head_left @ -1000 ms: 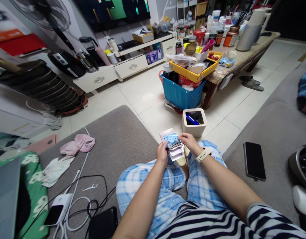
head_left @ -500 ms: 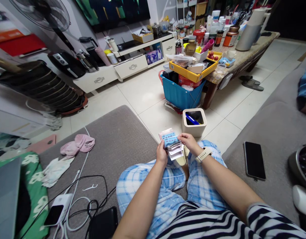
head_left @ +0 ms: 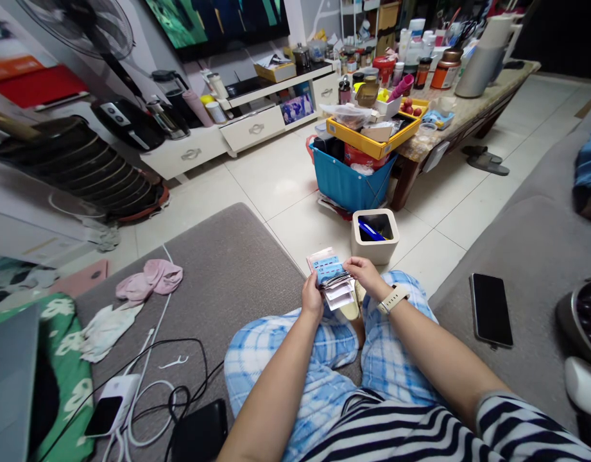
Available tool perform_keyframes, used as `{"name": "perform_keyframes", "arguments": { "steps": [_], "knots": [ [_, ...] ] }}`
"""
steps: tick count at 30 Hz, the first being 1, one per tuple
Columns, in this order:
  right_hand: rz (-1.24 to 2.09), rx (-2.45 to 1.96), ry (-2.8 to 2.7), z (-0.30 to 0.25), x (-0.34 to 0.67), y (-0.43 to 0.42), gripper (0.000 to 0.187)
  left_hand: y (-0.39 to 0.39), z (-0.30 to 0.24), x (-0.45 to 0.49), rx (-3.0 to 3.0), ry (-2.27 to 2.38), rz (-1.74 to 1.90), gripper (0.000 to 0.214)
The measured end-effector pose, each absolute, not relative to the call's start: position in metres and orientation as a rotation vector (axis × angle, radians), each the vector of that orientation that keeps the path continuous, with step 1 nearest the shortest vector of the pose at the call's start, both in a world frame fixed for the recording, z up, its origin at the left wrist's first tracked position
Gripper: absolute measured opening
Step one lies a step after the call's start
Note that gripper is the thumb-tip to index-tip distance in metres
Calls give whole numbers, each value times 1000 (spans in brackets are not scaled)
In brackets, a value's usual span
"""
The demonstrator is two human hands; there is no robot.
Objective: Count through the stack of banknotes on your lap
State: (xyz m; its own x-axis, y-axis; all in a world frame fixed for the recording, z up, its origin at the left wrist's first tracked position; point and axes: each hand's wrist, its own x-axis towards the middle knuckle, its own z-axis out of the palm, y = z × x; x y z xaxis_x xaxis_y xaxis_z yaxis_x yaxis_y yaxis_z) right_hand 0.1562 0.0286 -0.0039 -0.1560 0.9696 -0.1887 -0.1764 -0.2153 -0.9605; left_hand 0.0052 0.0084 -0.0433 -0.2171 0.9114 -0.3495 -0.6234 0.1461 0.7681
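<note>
A fanned stack of paper tickets [head_left: 328,269], blue, pinkish and white, is held up between my knees. My left hand [head_left: 312,298] grips its left edge, with the thumb on top. On the other side, my right hand [head_left: 367,276] pinches the upper right edge of the stack between thumb and fingers; a pale watch is on that wrist. White slips hang from the lower part of the stack. The print on them is too small to read. Just beyond my hands, a cream bin [head_left: 375,250] with something blue inside stands on the floor.
A black phone [head_left: 491,310] lies on the sofa at right, near a pot of dark fruit [head_left: 588,321]. Cables, a white power bank [head_left: 113,404] and a pink cloth [head_left: 149,281] lie at left. A blue basket [head_left: 350,183] stands by the crowded table [head_left: 509,80].
My hands and the tickets hold almost the same position. Only the picture on the television has changed.
</note>
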Motion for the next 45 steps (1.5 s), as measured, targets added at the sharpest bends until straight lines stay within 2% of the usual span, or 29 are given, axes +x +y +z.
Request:
{"name": "perform_keyframes", "arguments": {
  "steps": [11,19,28,45],
  "knots": [
    [1554,-1133,-1058,-3,156,29,31,9,-45,5,382,1068,1484,33],
    [1537,-1117,-1137,-5,158,29,39,8,-45,4,374,1074,1468,33],
    [1495,-1179,-1023,-8,156,30,36,6,-35,6,449,1139,1442,26],
    [1552,-1147,-1052,-6,156,30,32,7,-35,7,342,1101,1461,27]
  ]
}}
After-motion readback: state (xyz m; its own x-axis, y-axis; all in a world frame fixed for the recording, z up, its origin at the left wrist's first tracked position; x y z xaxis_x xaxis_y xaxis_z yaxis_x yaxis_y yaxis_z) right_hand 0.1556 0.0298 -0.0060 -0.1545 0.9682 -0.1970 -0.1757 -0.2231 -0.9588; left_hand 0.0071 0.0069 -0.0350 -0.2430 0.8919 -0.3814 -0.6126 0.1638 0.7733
